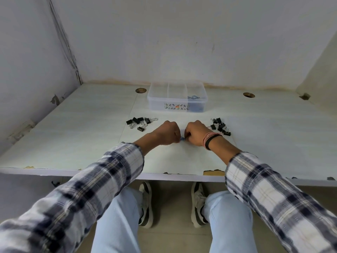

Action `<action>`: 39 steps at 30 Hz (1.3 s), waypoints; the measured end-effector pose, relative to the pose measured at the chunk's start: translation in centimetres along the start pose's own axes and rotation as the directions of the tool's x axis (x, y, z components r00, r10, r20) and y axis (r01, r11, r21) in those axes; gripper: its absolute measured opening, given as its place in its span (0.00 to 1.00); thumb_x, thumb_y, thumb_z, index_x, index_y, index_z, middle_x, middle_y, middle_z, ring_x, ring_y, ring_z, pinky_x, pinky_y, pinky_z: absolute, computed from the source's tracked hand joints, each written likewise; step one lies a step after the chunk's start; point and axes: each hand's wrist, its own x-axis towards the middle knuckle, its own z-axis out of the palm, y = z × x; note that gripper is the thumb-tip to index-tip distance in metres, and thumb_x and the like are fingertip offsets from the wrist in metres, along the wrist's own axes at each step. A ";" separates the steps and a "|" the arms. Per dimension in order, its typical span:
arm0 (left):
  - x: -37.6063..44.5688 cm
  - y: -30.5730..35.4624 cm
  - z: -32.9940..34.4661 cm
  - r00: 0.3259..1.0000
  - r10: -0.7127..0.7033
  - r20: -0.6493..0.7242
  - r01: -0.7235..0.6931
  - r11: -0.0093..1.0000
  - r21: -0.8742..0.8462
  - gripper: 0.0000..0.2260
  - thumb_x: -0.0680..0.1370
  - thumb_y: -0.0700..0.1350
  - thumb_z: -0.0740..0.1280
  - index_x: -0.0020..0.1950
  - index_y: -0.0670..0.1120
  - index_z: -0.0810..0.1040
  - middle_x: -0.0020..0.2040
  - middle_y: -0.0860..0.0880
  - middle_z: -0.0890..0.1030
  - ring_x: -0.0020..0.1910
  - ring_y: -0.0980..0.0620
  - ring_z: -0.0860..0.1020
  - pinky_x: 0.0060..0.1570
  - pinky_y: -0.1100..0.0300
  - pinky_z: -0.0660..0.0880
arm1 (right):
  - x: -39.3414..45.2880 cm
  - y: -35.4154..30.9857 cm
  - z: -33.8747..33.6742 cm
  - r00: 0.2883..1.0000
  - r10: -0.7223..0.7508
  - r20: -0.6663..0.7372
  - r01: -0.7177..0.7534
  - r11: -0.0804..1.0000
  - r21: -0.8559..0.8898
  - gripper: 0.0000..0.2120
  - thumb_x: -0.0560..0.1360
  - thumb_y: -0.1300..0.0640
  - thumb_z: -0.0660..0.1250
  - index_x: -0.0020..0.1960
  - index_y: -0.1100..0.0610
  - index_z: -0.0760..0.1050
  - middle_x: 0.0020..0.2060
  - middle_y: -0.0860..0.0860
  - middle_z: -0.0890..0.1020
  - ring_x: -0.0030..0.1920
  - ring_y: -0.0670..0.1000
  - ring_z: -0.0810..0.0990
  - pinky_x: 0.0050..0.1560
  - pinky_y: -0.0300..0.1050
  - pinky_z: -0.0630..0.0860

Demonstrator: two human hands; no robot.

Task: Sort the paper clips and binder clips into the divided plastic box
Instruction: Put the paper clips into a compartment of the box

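Left hand (pixel 168 131) and right hand (pixel 196 133): fingers curled, together pinching a small blue clip (pixel 182 138) over the table (pixel 91 136). Binder clips (pixel 140 122): piles either side. Plastic box (pixel 176 97): behind, against wall.

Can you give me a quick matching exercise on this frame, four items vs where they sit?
Items
1. divided plastic box
2. left pile of binder clips
3. right pile of binder clips
4. blue paper clips in the box

Places
A. right compartment of the box
B. on the table, beside the right hand
C. far middle of the table, near the wall
D. on the table, beyond and left of the left hand

Pairs: 1-C, 2-D, 3-B, 4-A
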 end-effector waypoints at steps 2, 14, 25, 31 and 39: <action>0.0 0.1 0.3 1.000 -0.011 -0.019 0.011 1.000 -0.010 0.05 0.73 0.39 0.73 0.46 0.40 0.87 0.46 0.42 0.87 0.46 0.43 0.83 0.44 0.56 0.79 | 0.0 -0.3 0.1 0.999 0.027 -0.020 -0.027 1.000 -0.008 0.12 0.73 0.53 0.72 0.53 0.59 0.84 0.50 0.60 0.84 0.49 0.62 0.82 0.54 0.49 0.80; -0.4 -1.7 0.5 0.981 -0.181 -0.065 0.147 0.924 -0.353 0.10 0.73 0.41 0.71 0.36 0.34 0.80 0.33 0.46 0.78 0.33 0.49 0.73 0.34 0.61 0.71 | -1.6 1.8 -0.3 0.924 0.294 0.243 -0.197 -0.179 0.964 0.01 0.73 0.68 0.66 0.44 0.65 0.76 0.36 0.58 0.76 0.31 0.51 0.74 0.32 0.39 0.76; -1.7 -0.5 -2.4 0.954 -0.246 0.172 0.218 0.175 -0.960 0.03 0.79 0.36 0.65 0.49 0.37 0.78 0.45 0.41 0.82 0.37 0.51 0.78 0.37 0.63 0.76 | -0.6 0.8 0.7 0.975 0.214 0.057 -0.206 0.783 0.587 0.09 0.71 0.55 0.74 0.41 0.62 0.82 0.37 0.53 0.81 0.34 0.50 0.77 0.34 0.40 0.72; -2.4 -0.4 -2.9 0.970 -0.199 0.141 0.144 0.001 -0.990 0.03 0.79 0.35 0.64 0.47 0.39 0.77 0.41 0.44 0.81 0.35 0.53 0.76 0.33 0.67 0.74 | -0.8 0.1 1.5 0.995 0.089 -0.042 -0.065 0.914 0.400 0.14 0.69 0.52 0.78 0.49 0.59 0.84 0.44 0.51 0.83 0.46 0.51 0.80 0.46 0.40 0.73; -3.2 -0.3 -2.6 0.962 -0.211 0.174 0.153 -0.111 -0.982 0.03 0.79 0.35 0.63 0.49 0.38 0.76 0.40 0.43 0.80 0.35 0.52 0.76 0.32 0.66 0.74 | -0.7 -1.0 2.4 1.000 0.017 -0.019 -0.013 0.975 0.224 0.10 0.77 0.60 0.66 0.49 0.66 0.81 0.49 0.60 0.84 0.52 0.59 0.81 0.56 0.49 0.77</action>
